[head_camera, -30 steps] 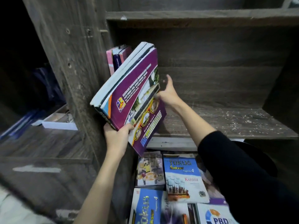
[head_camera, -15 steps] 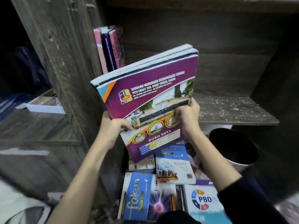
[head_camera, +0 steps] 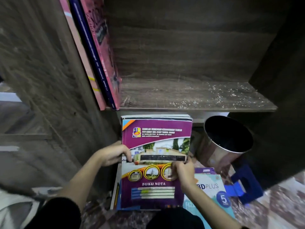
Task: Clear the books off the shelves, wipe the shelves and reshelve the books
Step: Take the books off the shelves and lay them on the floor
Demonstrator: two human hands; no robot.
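The purple notebook (head_camera: pixel 155 139) covers the books under it (head_camera: pixel 116 194), so only thin edges show at its left side. The right hand (head_camera: pixel 183 172) hides the first letter on the light blue book (head_camera: pixel 212 189). The three standing books (head_camera: pixel 97 60) are cut off by the top edge, and their spine text is too blurred to read.

Head-high, downward onto shelf (head_camera: pixel 198 96), seemingly near.
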